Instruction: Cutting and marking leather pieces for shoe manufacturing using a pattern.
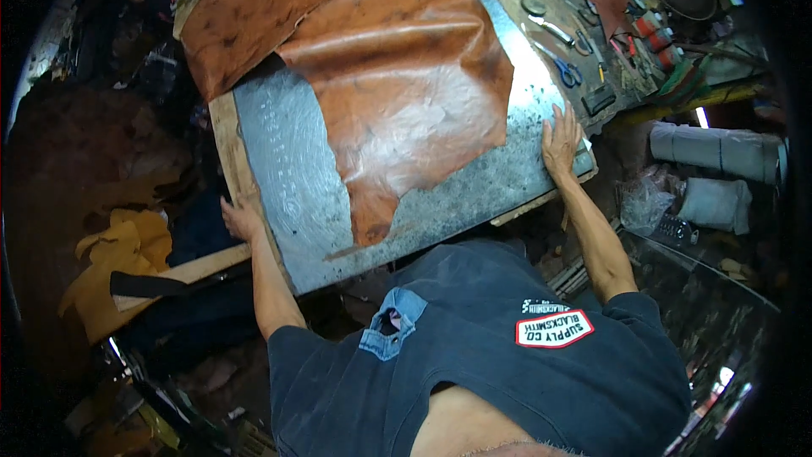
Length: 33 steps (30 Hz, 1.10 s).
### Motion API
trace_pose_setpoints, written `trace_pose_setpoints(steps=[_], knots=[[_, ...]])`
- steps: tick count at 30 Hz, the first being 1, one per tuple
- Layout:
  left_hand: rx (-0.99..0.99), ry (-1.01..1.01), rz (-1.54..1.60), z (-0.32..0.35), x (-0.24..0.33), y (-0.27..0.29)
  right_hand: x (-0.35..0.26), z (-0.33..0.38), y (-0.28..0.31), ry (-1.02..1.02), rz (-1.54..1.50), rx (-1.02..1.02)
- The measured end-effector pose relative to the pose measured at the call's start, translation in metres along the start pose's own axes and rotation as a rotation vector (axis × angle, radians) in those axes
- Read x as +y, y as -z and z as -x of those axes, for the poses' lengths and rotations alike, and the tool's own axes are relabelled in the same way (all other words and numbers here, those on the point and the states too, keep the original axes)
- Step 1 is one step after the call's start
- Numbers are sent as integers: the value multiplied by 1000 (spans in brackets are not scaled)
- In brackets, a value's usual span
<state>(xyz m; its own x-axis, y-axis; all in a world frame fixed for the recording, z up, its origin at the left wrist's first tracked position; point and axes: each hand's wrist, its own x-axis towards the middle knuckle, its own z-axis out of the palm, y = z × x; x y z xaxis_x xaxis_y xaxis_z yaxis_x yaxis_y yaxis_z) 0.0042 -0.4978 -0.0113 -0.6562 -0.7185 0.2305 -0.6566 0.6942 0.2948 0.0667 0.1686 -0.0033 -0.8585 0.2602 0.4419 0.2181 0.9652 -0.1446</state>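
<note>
So the brown leather hide (406, 89) is lying on the metal sheet (288, 152), stretching away between left hand (243, 218) and right hand (561, 144); right's sitting nearer, fingers loosely spread. Left's fingers? Can't tell.

white glare on metal sheet (529, 76), sheen on leather (406, 85), dim fisheye-bent edges

The wooden bench (626, 91) is supporting a grey plate (283, 148). A brown leather hide (406, 76) is lying on the plate; a second hide (254, 21) is adjoining it, far left. Blue-handled scissors (571, 74) are resting right of the plate.
</note>
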Motion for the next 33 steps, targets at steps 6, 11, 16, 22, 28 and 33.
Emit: trace_pose_setpoints(steps=[6,11,16,22,28,33], knots=[[-493,-106,951,22,111,-23,-101,-10,3,-266,-624,-165],[-547,-224,997,16,222,-43,-109,-33,-6,-605,-1065,-589],[-469,-145,1086,4,273,-61,-63,-45,-13,-373,-986,-317],[-533,-148,971,-11,287,-64,-72,-71,-6,-599,-1030,-762],[-816,-56,1014,-19,246,-52,-63,-86,32,-497,-1319,-718],[-702,-197,522,9,218,-82,-28,-77,17,-616,-912,-932]])
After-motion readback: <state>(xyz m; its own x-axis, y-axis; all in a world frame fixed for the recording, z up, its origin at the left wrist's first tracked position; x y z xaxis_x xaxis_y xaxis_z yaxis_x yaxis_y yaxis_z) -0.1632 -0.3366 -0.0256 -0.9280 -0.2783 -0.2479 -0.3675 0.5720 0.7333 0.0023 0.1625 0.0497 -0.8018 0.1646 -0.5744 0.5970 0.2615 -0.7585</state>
